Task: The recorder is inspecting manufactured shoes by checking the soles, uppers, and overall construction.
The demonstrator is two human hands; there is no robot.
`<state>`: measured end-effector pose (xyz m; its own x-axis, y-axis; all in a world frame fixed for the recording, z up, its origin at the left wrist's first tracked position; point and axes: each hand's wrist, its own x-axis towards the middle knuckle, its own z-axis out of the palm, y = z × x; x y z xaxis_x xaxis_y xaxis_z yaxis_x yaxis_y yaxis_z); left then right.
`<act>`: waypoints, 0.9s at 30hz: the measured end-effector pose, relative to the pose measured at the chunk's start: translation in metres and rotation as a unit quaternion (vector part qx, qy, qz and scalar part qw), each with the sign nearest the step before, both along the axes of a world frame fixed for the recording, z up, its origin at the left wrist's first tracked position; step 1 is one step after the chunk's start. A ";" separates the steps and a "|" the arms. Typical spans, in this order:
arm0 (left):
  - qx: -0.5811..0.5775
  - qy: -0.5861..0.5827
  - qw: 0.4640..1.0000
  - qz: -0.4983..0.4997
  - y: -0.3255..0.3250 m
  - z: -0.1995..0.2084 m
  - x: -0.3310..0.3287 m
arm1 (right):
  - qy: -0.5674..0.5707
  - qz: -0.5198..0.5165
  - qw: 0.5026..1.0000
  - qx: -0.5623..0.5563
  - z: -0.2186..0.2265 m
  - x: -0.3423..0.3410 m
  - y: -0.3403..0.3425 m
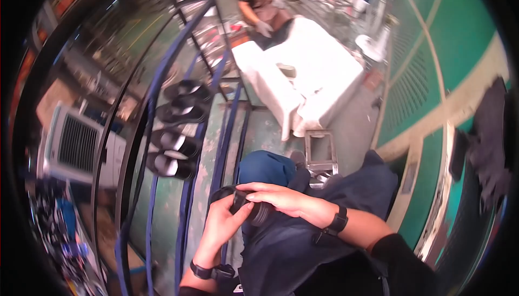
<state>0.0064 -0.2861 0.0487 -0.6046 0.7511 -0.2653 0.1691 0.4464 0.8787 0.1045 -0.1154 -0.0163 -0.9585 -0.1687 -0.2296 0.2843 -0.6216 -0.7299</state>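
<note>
You have a piece of black footwear [260, 215], probably a sandal, though your fingers cover much of it, over your lap at the near centre. Your left hand [223, 221] grips it from the left, thumb across it; your right hand [285, 201] lies over its top, fingers fairly straight, and I can't tell how firmly they close. To the left, four black shoes [174, 141] already sit on the blue rack [186, 209]; this piece seems midway, handled but not set down.

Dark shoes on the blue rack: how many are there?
4, in a row on the rack: farthest shoe, second shoe, third shoe, nearest shoe. Others may be hidden.
</note>
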 end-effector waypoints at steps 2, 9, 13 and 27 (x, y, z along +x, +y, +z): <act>0.028 -0.046 0.998 -0.010 -0.009 -0.006 -0.004 | 0.002 0.016 1.000 0.005 -0.007 0.000 -0.006; -0.051 -0.108 0.993 0.012 -0.053 0.026 -0.017 | -0.051 0.160 0.985 0.042 -0.018 -0.008 -0.027; -0.186 0.285 0.938 -0.061 -0.068 0.077 -0.030 | -0.026 0.146 0.986 0.073 -0.030 -0.014 -0.007; -0.272 0.303 0.903 0.135 -0.142 -0.088 -0.150 | -0.124 0.063 0.988 0.069 -0.057 0.020 0.015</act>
<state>-0.1439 -0.4285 -0.0392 -0.9039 0.4133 -0.1103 0.3663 0.8810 0.2994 0.1247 -0.1002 -0.0731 -0.8432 -0.2340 -0.4840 0.5340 -0.4687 -0.7037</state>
